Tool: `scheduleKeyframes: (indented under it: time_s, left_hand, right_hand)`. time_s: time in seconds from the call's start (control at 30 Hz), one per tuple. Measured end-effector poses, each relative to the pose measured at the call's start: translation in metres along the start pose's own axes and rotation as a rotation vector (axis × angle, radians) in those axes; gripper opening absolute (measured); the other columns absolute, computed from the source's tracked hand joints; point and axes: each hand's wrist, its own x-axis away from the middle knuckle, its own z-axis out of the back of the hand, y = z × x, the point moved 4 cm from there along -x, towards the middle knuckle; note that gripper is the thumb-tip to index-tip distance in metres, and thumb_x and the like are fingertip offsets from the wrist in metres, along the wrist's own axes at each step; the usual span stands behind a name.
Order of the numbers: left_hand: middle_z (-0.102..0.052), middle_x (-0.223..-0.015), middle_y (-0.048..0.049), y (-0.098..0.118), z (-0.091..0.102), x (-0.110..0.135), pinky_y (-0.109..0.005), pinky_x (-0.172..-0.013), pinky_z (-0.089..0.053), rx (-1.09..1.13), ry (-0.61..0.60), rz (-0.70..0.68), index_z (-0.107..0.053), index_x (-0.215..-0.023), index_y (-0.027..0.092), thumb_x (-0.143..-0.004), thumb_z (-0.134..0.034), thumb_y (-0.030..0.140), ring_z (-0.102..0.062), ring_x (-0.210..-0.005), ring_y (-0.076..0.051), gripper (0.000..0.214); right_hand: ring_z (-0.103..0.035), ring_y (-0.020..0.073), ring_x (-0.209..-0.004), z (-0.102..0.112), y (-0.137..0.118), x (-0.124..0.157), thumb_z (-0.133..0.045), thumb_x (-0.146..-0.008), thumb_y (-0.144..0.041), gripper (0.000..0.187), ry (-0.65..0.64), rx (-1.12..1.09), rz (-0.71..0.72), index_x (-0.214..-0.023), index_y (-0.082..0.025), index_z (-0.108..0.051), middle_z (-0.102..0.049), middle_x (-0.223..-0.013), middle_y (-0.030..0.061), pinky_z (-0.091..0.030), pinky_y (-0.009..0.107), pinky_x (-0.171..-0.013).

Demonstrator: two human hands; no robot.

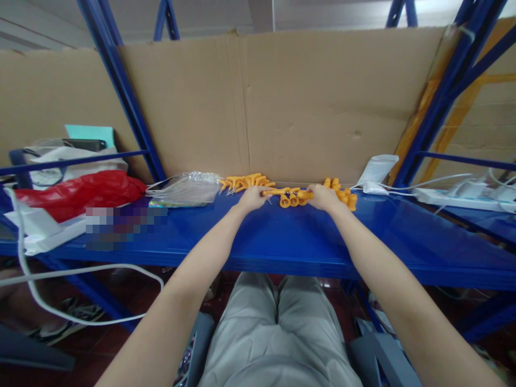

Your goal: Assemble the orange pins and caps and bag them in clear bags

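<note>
Several orange plastic pieces with round cup-like ends (pixel 294 200) lie in a row between my two hands on the blue tabletop (pixel 278 236). My left hand (pixel 253 199) is closed at the left end of this row, its fingertips on a thin orange piece (pixel 267 192). At the right end, my right hand (pixel 322 197) has its fingers closed on an orange piece, partly hidden by them. Behind my left hand is a pile of branching orange pieces (pixel 242 183) with small metal chains. More orange pieces (pixel 347 199) stand beyond my right hand.
A clear plastic bag (pixel 189 191) lies left of the pile. Farther left are a red plastic bag (pixel 88 193) and a white cable (pixel 24 269) hanging over the edge. A power strip (pixel 451 199) sits at right. Tall cardboard (pixel 290 107) closes off the back.
</note>
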Motion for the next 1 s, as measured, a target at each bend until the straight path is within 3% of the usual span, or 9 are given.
scheduleKeyframes:
  time_s: [0.2,0.47,0.7,0.83,1.0]
  left_hand:
    - [-0.077,-0.094,-0.008,-0.001,0.001,0.0,-0.031,-0.087,-0.054,-0.02,0.022,-0.01,-0.072,-0.121,0.016,-0.089,-0.063,0.02,-0.072,-0.09,-0.021,0.034]
    - [-0.077,-0.09,-0.007,-0.001,0.0,-0.001,-0.03,-0.089,-0.053,-0.009,0.032,-0.026,-0.073,-0.119,0.016,-0.088,-0.065,0.021,-0.072,-0.089,-0.021,0.032]
    - [-0.077,-0.103,-0.0081,0.007,-0.002,0.0,-0.031,-0.089,-0.053,-0.014,0.037,-0.08,-0.074,-0.117,0.017,-0.087,-0.065,0.02,-0.07,-0.093,-0.021,0.032]
    - [-0.076,-0.096,-0.0081,0.015,-0.004,0.005,-0.027,-0.076,-0.055,0.052,-0.044,-0.089,-0.07,-0.124,0.015,-0.09,-0.064,0.029,-0.069,-0.08,-0.018,0.037]
    - [-0.073,-0.097,-0.0106,0.012,-0.013,0.005,-0.019,-0.049,-0.049,0.227,-0.198,0.028,-0.059,-0.137,0.016,-0.097,-0.052,0.033,-0.065,-0.058,-0.011,0.044]
  right_hand:
    - [-0.064,0.0332,-0.115,0.004,-0.003,0.002,-0.062,-0.083,-0.013,0.038,-0.011,-0.008,-0.012,-0.119,-0.021,-0.069,-0.071,-0.12,0.0149,-0.048,0.044,-0.095]
    - [-0.065,0.0335,-0.114,0.003,0.001,-0.001,-0.067,-0.082,-0.018,0.033,0.017,-0.036,-0.017,-0.114,-0.024,-0.07,-0.072,-0.118,0.0134,-0.048,0.045,-0.095]
    - [-0.065,0.0296,-0.115,0.007,-0.017,0.003,-0.067,-0.084,-0.016,0.033,0.02,-0.069,0.128,-0.117,-0.02,-0.069,-0.071,-0.121,0.013,-0.047,0.041,-0.099]
    - [-0.066,0.0255,-0.112,0.007,-0.022,0.002,-0.063,-0.084,-0.012,0.038,0.074,-0.088,0.247,-0.12,-0.022,-0.069,-0.07,-0.119,0.0107,-0.048,0.037,-0.099]
    - [-0.065,0.0249,-0.112,0.006,-0.016,-0.001,-0.061,-0.083,-0.008,0.044,0.082,-0.09,0.257,-0.124,-0.02,-0.07,-0.068,-0.12,0.0114,-0.047,0.036,-0.101]
